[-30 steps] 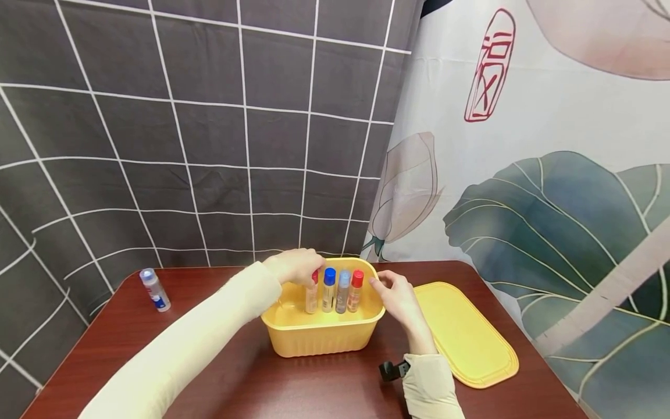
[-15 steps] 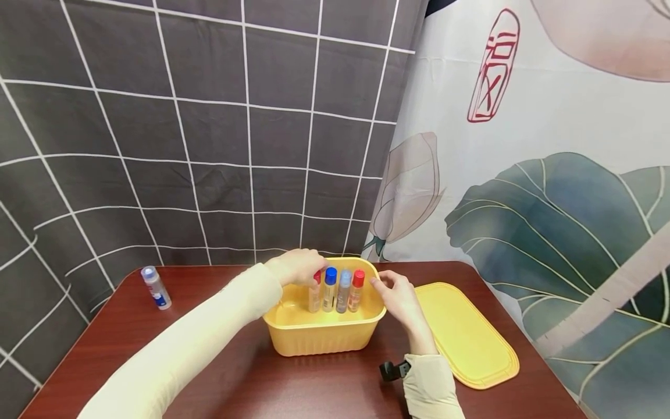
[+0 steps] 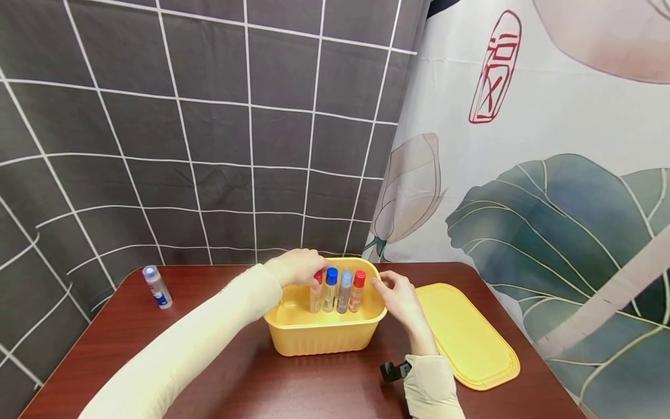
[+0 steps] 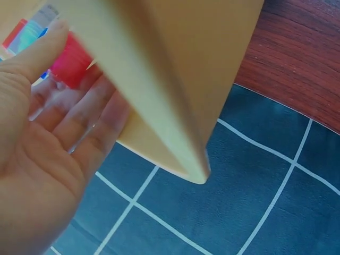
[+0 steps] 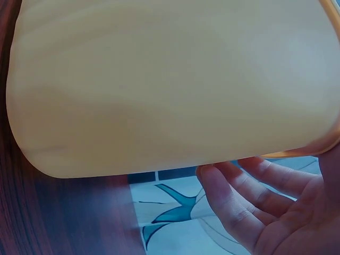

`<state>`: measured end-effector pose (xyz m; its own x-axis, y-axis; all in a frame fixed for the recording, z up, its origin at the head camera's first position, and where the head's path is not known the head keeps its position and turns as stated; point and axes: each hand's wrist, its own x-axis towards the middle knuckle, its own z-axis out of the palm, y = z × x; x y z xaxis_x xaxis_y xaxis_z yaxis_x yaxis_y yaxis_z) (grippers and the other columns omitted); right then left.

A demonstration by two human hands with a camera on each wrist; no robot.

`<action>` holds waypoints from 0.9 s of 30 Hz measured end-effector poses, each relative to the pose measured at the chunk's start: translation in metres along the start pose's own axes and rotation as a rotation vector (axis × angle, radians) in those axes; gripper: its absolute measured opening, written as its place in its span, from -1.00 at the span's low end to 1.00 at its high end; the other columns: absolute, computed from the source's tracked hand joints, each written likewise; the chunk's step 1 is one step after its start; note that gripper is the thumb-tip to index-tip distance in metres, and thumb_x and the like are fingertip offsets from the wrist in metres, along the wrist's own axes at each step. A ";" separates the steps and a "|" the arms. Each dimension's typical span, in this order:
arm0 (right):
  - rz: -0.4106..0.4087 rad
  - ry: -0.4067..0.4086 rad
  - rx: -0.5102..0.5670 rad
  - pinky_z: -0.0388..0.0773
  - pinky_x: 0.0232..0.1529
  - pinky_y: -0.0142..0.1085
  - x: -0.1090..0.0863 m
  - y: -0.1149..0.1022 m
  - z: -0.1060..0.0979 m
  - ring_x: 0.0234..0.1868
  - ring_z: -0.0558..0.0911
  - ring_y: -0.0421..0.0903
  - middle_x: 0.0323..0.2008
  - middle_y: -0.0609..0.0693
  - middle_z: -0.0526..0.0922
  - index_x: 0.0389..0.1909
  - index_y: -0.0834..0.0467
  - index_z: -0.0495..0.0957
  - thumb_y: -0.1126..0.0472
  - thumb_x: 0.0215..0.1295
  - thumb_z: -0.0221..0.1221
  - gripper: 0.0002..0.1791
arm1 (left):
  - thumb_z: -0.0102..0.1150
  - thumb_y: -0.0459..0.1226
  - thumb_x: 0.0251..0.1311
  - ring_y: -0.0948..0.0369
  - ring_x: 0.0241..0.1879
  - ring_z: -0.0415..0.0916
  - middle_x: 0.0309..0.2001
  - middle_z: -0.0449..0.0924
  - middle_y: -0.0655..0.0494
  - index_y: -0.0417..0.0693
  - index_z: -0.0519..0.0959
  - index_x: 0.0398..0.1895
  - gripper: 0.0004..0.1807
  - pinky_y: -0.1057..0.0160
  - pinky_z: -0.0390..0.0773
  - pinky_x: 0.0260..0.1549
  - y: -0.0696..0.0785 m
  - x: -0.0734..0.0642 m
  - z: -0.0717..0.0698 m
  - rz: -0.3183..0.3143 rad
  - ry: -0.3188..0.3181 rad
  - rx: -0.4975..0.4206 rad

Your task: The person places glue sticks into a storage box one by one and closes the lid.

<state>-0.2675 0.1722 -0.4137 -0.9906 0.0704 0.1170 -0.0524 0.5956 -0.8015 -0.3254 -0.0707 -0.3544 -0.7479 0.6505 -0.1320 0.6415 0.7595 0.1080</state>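
In the head view a yellow plastic bin (image 3: 324,340) stands on the table. Inside it is a row of small clear bottles: one red-capped (image 3: 316,298), one blue-capped (image 3: 330,291), one light-blue-capped (image 3: 344,292), another red-capped (image 3: 357,292). My left hand (image 3: 295,266) reaches over the bin's left end and holds the leftmost red-capped bottle. The left wrist view shows its red cap (image 4: 71,62) between thumb and fingers. My right hand (image 3: 400,297) grips the right rim. In the right wrist view its fingers (image 5: 234,207) lie against the bin's outer wall.
A yellow lid (image 3: 468,337) lies flat on the table right of the bin. Another small bottle (image 3: 157,288), with a pale cap and blue label, stands near the far left edge of the reddish-brown table (image 3: 225,372). Cloth hangings rise behind the table.
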 end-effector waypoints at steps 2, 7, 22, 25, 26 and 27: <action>-0.002 0.001 -0.002 0.63 -0.21 -0.16 0.000 0.000 0.000 -0.27 0.58 0.00 -0.23 0.10 0.64 -0.01 0.25 0.61 0.12 0.36 0.20 -0.68 | 0.46 -0.10 0.04 0.26 -0.39 0.50 -0.43 0.56 0.29 0.06 0.62 -0.14 -0.67 0.25 0.56 -0.26 0.000 -0.001 -0.001 0.002 -0.001 -0.005; -0.003 0.001 0.001 0.63 -0.21 -0.17 0.000 0.000 0.000 -0.26 0.58 0.00 -0.23 0.10 0.64 -0.01 0.25 0.61 0.12 0.36 0.20 -0.68 | 0.47 -0.09 0.04 0.25 -0.39 0.49 -0.45 0.54 0.29 0.06 0.61 -0.17 -0.68 0.27 0.55 -0.30 -0.001 -0.002 -0.002 -0.001 -0.008 -0.015; 0.006 -0.002 0.024 0.62 -0.24 -0.20 -0.003 0.000 0.000 -0.30 0.58 -0.02 -0.27 0.09 0.64 -0.02 0.26 0.61 0.13 0.37 0.20 -0.69 | 0.42 0.11 -0.01 0.09 0.00 0.52 0.01 0.60 0.10 0.08 0.55 0.14 -0.36 -0.01 0.50 0.04 -0.009 -0.032 -0.014 -0.127 -0.008 -0.140; 0.002 0.001 0.026 0.62 -0.24 -0.20 -0.002 -0.001 0.000 -0.29 0.58 -0.02 -0.27 0.10 0.64 -0.02 0.26 0.61 0.13 0.37 0.20 -0.69 | 0.41 0.13 -0.02 0.04 0.11 0.46 0.10 0.56 0.05 0.08 0.51 0.22 -0.29 -0.09 0.44 0.11 -0.011 -0.045 -0.017 -0.159 0.004 -0.190; 0.001 0.002 0.023 0.63 -0.23 -0.19 -0.001 -0.001 0.000 -0.29 0.58 -0.02 -0.27 0.10 0.64 -0.02 0.26 0.61 0.13 0.37 0.20 -0.69 | 0.41 0.12 -0.01 0.02 0.12 0.46 0.10 0.56 0.02 0.06 0.50 0.23 -0.28 -0.09 0.44 0.11 -0.013 -0.049 -0.018 -0.156 0.016 -0.207; 0.001 0.002 0.020 0.63 -0.23 -0.19 -0.001 -0.001 0.000 -0.29 0.58 -0.01 -0.26 0.10 0.64 -0.02 0.26 0.61 0.12 0.37 0.20 -0.69 | 0.41 0.11 -0.01 0.01 0.12 0.45 0.10 0.56 0.01 0.04 0.50 0.24 -0.27 -0.09 0.43 0.12 -0.014 -0.053 -0.018 -0.158 0.030 -0.229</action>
<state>-0.2662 0.1713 -0.4128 -0.9904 0.0726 0.1180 -0.0543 0.5798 -0.8130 -0.2976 -0.1154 -0.3311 -0.8425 0.5212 -0.1361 0.4637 0.8303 0.3091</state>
